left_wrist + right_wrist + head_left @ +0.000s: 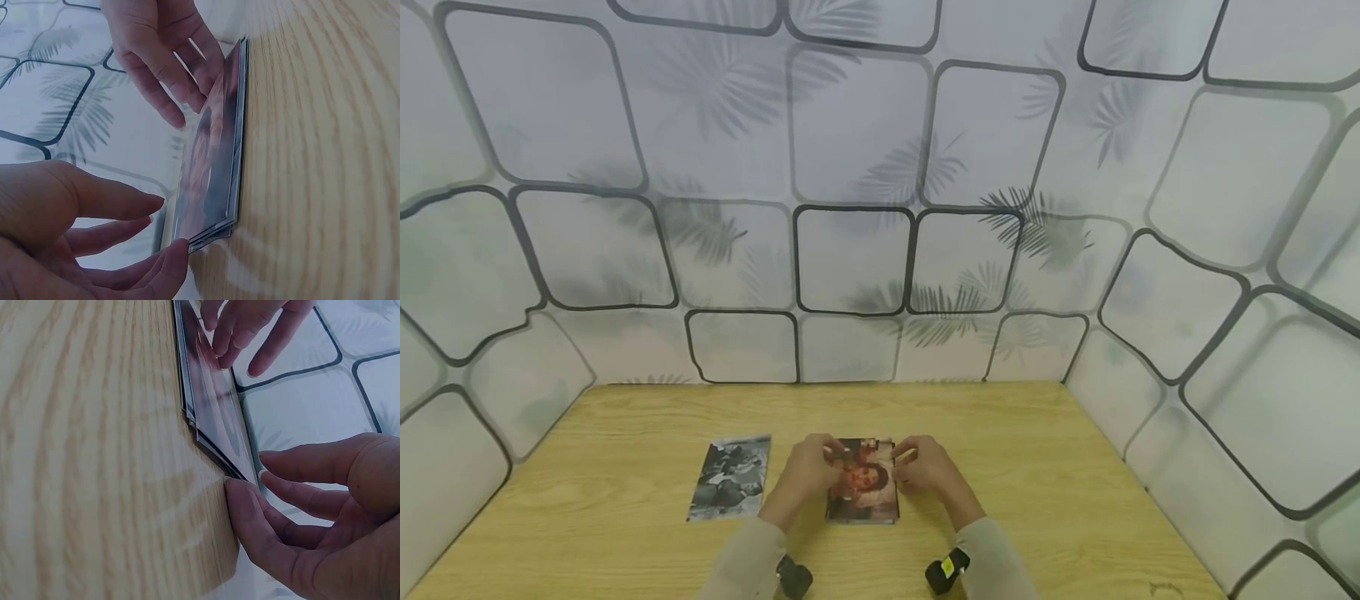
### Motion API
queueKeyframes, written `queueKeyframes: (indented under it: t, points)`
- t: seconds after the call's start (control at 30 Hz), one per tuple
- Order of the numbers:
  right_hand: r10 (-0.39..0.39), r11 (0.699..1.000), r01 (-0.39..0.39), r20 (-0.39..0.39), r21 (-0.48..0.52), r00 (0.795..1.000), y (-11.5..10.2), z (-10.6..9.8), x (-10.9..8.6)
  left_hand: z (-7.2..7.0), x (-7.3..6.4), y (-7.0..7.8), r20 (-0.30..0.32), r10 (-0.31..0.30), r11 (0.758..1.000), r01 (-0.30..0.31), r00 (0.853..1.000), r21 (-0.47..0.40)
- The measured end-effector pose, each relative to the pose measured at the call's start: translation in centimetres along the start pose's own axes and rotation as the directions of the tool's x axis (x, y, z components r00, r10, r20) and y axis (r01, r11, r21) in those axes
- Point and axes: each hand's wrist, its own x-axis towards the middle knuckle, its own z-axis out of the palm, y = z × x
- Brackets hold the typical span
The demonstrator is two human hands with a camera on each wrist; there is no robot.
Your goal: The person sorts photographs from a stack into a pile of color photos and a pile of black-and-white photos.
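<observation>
A small stack of photo prints (863,504) lies flat on the table, its top print a colour picture with a face. My left hand (811,468) is at the stack's left side; in the left wrist view its lower fingertips (178,250) touch the edge while the thumb stays off the print. On the opposite side, my right hand (927,467) has a fingertip against the stack's edge in the right wrist view, thumb raised apart from it. The prints' edges (190,419) are slightly uneven. Neither hand pinches the stack.
A black-and-white photo print (730,479) lies to the left of the left hand, slightly turned. The wood-grain table (1037,500) meets a patterned wall covering (850,258) at its back and sides. Dark wrist devices (946,570) sit at both cuffs.
</observation>
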Motion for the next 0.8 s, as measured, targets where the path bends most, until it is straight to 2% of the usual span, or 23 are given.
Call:
queueKeyframes:
  t: [0.27, 0.47, 0.8]
  points:
    - [0.014, 1.000, -0.015, -0.025, -0.003, 1.000, 0.27, 0.14, 0.23, 0.25, 0.04, 0.30, 0.016, -0.023, 1.000, 0.023, 1.000, 0.005]
    - [0.011, 0.999, -0.013, -0.038, -0.037, 0.999, 0.46, 0.45, 0.47, 0.45, 0.05, 0.21, 0.025, 0.006, 1.000, -0.007, 1.000, 0.027]
    - [0.026, 0.999, -0.027, -0.047, -0.022, 0.999, 0.27, 0.07, 0.21, 0.74, 0.29, -0.24, 0.009, 0.026, 0.999, -0.026, 1.000, 0.022]
